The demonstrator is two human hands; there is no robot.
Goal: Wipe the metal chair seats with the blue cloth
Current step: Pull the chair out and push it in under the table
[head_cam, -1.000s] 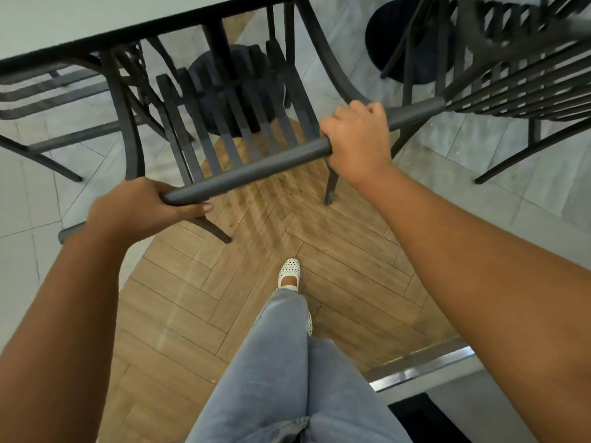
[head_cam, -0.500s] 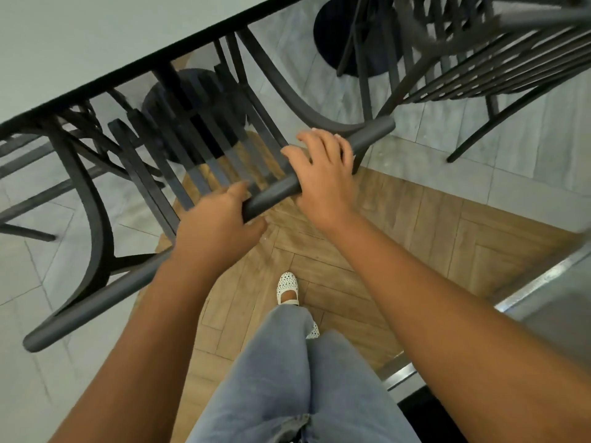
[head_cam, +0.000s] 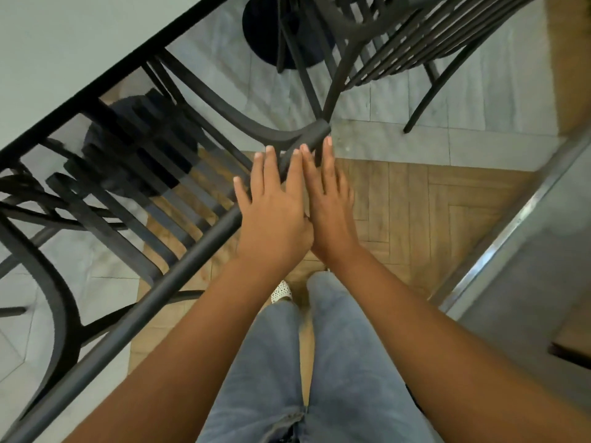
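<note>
Your left hand (head_cam: 274, 215) | flat, fingers straight, on chair (head_cam: 134, 187) top rail | your right hand (head_cam: 329, 212) touching it at 3 o'clock, fingers straight, gripping nothing.

Soft, even light; wide-angle bending at the edges; chair slats (head_cam: 179, 187) smeared, probably by motion blur.

A pale table (head_cam: 64, 49) with a dark edge filled the far left. Grey tiles (head_cam: 479, 100) met herringbone wood flooring (head_cam: 415, 203) nearer. A metal-edged counter (head_cam: 527, 266) stood right.
</note>
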